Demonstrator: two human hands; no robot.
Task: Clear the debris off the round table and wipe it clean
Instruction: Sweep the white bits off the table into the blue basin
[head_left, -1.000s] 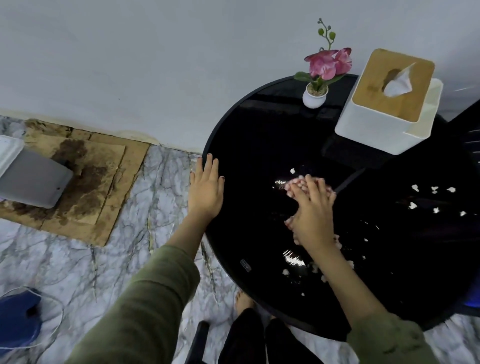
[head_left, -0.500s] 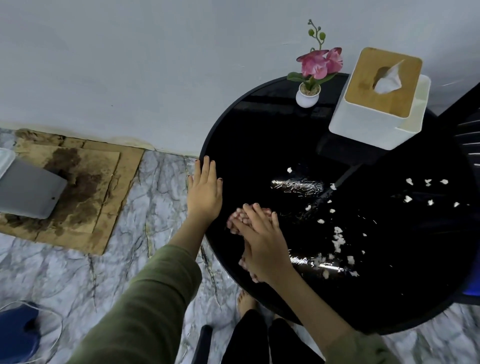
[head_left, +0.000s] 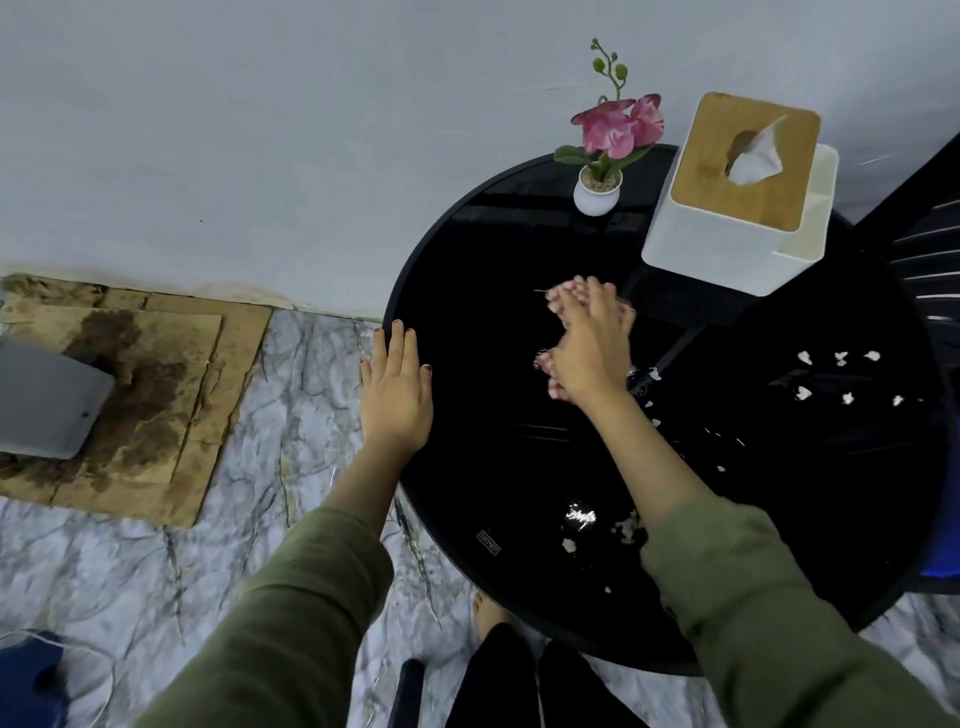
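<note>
Round table (head_left: 467, 291), right hand (head_left: 587, 348) pressing cloth (head_left: 563, 291)

1. We find one printed mark only: a small rectangular label (head_left: 489, 542) on the glossy black top of the round table (head_left: 467, 415), close to its near-left rim.
2. The label carries a single short line of pale capital letters inside a thin frame; they are too small and blurred for us to read.
3. We see a bright scribble-like patch (head_left: 580, 516) on the glass, just right of the label. It looks like a reflection, not writing.
4. We can read no other text, number or brand.
</note>
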